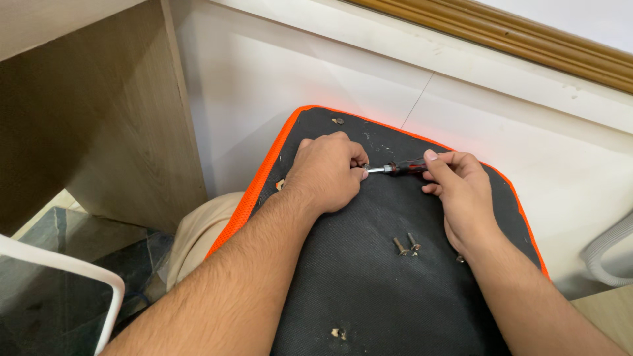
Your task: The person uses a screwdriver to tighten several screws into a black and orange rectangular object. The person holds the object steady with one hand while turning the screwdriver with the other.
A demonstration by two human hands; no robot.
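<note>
A black fabric-covered seat panel (369,277) with an orange mesh edge lies across my lap, its underside up. My right hand (461,198) grips a screwdriver (399,167) with a black and red handle, held level and pointing left. My left hand (328,173) is closed around the screwdriver's metal tip, fingers pinched there; whatever is at the tip is hidden under them. Two loose screws (407,245) lie on the panel below the screwdriver. Another screw (337,120) sits in a hole near the panel's far edge.
A wooden desk side (112,125) stands at the left. A white wall (461,99) with brown trim is behind the panel. A white frame edge (72,270) is at lower left, and a grey hose (610,254) at the right. A torn hole (338,333) marks the panel's near edge.
</note>
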